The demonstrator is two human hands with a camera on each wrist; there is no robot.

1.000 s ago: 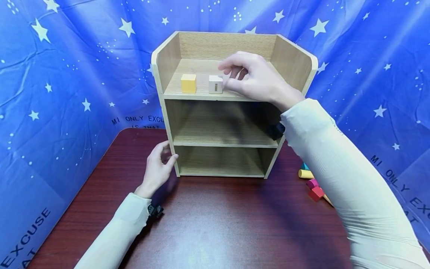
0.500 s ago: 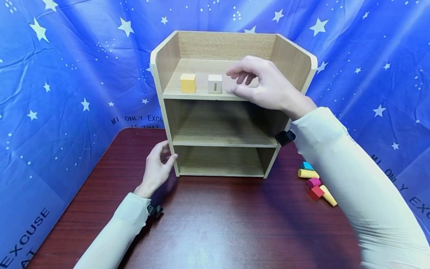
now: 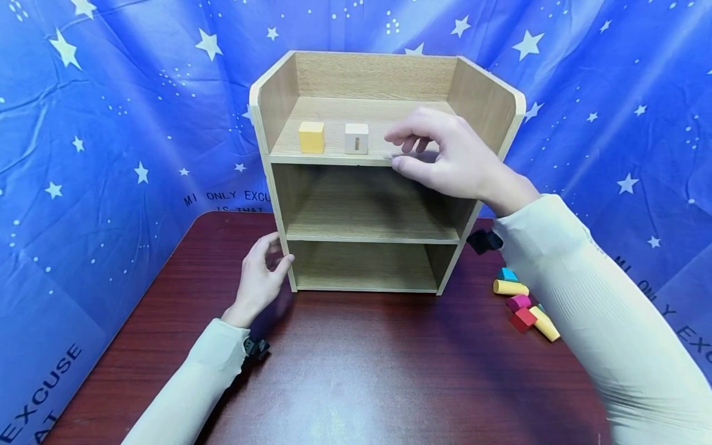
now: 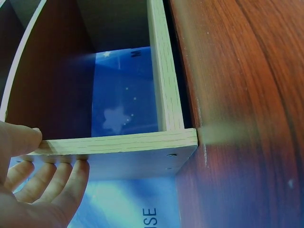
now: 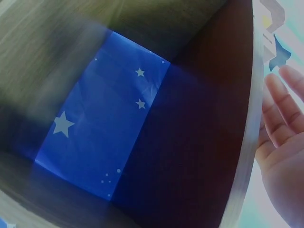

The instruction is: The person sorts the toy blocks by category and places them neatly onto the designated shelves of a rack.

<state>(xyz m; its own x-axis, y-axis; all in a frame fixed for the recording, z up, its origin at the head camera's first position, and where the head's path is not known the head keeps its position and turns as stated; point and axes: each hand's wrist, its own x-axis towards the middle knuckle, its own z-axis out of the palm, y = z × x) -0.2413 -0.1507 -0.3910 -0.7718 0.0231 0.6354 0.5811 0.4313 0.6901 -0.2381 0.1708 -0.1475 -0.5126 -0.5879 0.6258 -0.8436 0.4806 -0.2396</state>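
Note:
A small wooden shelf unit (image 3: 364,239) stands on the table. My left hand (image 3: 260,278) holds the lower front edge of its left side panel; in the left wrist view the thumb lies on the front edge and the fingers (image 4: 71,185) press the outer face. On the top board sit a yellow cube (image 3: 312,138) and, to its right, a whitish cube (image 3: 356,139) with a slot-like mark. My right hand (image 3: 445,151) hovers at the top board's front edge, right of the whitish cube, fingers loosely bent, holding nothing and apart from both cubes.
Several coloured blocks (image 3: 523,319) lie on the dark red-brown table (image 3: 356,371) right of the shelf unit, partly behind the right sleeve. A blue star-patterned cloth (image 3: 133,123) hangs behind and at the sides.
My right hand has moved away from the whitish cube, to the right and down toward me. More of the coloured blocks shows beside the sleeve. The left hand and both cubes stay put.

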